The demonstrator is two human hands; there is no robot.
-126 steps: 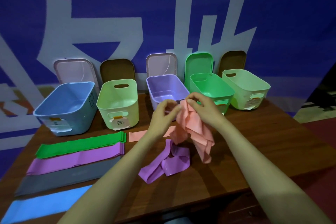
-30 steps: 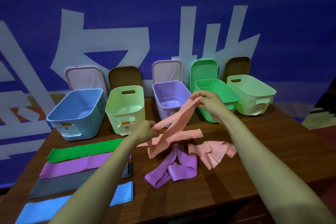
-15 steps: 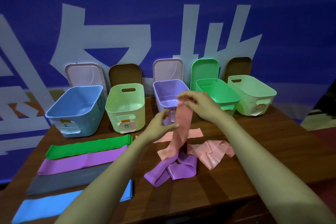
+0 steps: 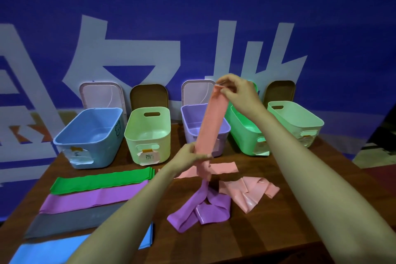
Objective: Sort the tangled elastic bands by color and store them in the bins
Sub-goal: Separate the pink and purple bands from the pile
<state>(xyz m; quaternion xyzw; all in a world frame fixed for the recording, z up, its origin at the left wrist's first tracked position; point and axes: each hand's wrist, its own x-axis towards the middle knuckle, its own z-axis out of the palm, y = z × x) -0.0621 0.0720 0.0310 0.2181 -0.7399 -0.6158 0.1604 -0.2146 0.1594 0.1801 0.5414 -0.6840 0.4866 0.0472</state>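
Band (image 4: pixel 211 126) — pink, long axis near upright — right hand (image 4: pixel 237 94) pinching its top, left hand (image 4: pixel 188 156) clasping lower down.

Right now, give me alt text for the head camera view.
The right hand pinches the top of a pink elastic band held upright over a wooden table; the left hand grips it lower down. Five open bins stand behind, more bands lie around.
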